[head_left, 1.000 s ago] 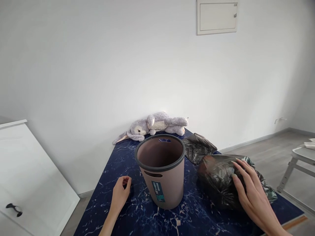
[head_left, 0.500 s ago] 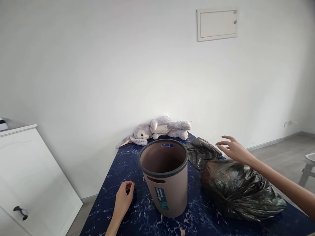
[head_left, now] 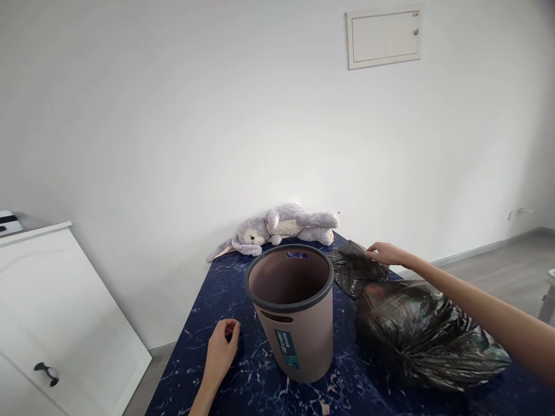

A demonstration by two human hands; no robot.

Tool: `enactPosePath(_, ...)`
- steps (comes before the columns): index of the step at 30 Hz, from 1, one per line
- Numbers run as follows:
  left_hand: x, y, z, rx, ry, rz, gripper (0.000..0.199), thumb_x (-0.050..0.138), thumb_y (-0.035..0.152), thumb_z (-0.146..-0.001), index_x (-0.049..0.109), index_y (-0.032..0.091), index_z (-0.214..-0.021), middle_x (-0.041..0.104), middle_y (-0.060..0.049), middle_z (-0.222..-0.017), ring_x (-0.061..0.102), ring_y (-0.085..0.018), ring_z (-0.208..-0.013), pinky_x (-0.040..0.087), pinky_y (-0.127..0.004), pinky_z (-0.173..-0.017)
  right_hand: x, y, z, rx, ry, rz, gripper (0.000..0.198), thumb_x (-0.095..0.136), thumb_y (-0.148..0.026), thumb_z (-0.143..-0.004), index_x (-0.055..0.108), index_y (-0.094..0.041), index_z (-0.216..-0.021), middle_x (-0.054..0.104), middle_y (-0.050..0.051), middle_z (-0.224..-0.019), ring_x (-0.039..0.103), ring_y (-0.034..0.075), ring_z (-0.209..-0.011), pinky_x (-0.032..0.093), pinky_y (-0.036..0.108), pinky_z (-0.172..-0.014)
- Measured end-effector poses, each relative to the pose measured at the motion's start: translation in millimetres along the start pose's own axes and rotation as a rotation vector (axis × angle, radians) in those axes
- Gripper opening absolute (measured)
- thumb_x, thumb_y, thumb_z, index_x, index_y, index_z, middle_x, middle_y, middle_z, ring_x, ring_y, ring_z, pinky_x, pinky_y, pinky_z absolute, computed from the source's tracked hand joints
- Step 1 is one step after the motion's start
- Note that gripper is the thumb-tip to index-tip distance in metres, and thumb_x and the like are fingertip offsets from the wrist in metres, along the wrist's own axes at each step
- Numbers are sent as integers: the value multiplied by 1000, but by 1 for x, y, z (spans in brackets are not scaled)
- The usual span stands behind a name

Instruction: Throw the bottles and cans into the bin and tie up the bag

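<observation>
A brown trash can [head_left: 303, 341] with a dark rim and a green label stands upright on the table, its inside bare where I can see it. To its left, my left hand [head_left: 224, 344] rests on the tabletop, fingers curled in toward the thumb with nothing in them. My right hand [head_left: 384, 253] reaches past the can and pinches the upper edge of a flat, crumpled black garbage bag [head_left: 353, 271]. Nearer to me lies a full, bulging black garbage bag [head_left: 429, 341], under my right forearm.
A grey plush rabbit [head_left: 286, 225] lies on its side at the table's far end, against the wall. The table [head_left: 208, 294] has a dark blue marbled top. A white cabinet [head_left: 69, 306] stands at the left, and part of a light stool [head_left: 550, 297] shows at the right edge.
My right hand has moved left and down, from hovering with spread fingers to pinching the flat garbage bag. My left hand keeps its place by the can.
</observation>
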State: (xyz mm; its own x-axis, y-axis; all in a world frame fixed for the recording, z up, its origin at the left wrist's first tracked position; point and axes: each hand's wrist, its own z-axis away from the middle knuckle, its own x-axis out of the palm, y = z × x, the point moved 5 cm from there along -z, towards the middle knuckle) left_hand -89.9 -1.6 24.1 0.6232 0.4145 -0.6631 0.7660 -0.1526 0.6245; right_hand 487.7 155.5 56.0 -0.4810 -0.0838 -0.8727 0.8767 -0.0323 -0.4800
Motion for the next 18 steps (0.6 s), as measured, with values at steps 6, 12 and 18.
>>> enactPosePath(6, -1, 2, -1, -24, -13, 24, 45, 54, 66, -88, 71, 24, -92, 76, -9, -92, 75, -31, -91, 60, -43, -84, -17, -9, 13, -5, 31, -165, 29, 66, -42, -104, 71, -16, -115, 74, 6, -111, 73, 21, -95, 62, 41, -87)
enactPosePath(12, 1, -1, -3, -94, -32, 75, 51, 56, 71, -83, 71, 24, -92, 77, -11, -97, 73, -34, -96, 58, -47, -89, -46, -34, 44, -93, 118, -478, 36, 53, -32, -108, 69, -7, -129, 79, 19, -113, 77, 23, -105, 64, 33, -90)
enactPosePath(18, -9, 4, -6, -195, -57, 196, 62, 61, 81, -74, 73, 23, -93, 79, -11, -99, 75, -36, -99, 58, -47, -92, -82, -72, 123, -235, 186, -607, 49, 62, -46, -100, 68, -18, -139, 79, 14, -120, 77, 28, -106, 60, 42, -103)
